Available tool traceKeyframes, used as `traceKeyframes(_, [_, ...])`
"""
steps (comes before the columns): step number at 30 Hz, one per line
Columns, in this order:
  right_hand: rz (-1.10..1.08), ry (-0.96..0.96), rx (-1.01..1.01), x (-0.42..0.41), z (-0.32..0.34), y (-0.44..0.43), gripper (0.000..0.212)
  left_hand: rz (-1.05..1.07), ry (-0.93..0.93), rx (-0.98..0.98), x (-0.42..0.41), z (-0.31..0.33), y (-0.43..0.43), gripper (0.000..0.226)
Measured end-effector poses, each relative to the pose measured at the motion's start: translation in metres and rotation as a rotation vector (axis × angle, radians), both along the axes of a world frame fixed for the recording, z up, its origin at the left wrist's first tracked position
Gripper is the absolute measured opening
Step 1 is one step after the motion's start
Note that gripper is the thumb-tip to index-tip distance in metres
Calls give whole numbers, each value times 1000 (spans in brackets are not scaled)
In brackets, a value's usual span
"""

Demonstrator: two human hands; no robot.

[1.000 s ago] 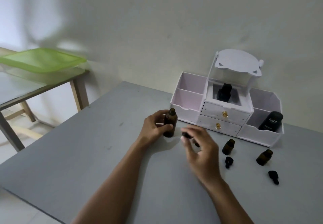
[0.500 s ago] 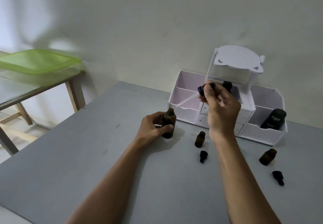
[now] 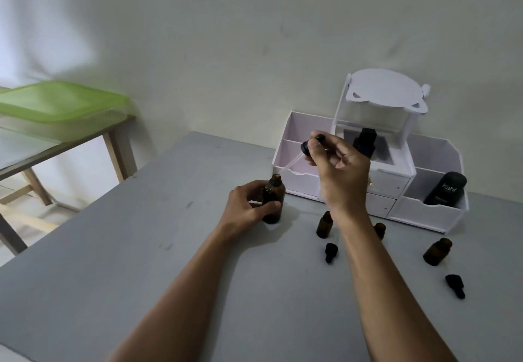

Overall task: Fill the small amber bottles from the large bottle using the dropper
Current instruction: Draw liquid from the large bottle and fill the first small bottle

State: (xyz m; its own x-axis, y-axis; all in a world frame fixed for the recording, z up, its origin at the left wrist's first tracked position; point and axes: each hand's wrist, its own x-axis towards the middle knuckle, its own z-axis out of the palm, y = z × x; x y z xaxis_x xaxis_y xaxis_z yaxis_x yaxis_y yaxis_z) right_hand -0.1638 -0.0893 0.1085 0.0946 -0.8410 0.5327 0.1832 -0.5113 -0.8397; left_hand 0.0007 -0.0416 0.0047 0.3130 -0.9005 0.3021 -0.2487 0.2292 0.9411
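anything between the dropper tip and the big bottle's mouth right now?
Nothing visible. The right hand holds the dropper tilted, its tip right at the open neck of the large bottle, which the left hand steadies.

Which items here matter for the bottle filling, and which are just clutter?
In use: large bottle in left hand; dropper in right hand; small amber bottles; loose caps.
Clutter: white organizer, Kahf bottle, green lid.

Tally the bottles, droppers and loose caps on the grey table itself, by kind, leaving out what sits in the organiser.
Large amber bottle: 1
Small amber bottles: 3
Dropper, held in the right hand: 1
Loose black caps: 2
Total: 7
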Motion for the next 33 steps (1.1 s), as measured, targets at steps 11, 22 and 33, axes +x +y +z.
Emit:
traceKeyframes(11, [36, 304, -46, 25, -10, -8, 20, -7, 13, 1, 4, -2, -3, 43])
traceKeyframes(22, [82, 402, 54, 30, -34, -24, 18, -43, 1, 9, 10, -1, -2, 41])
traceKeyframes(33, [45, 393, 15, 35, -40, -20, 10, -31, -21, -12, 9, -3, -2, 39])
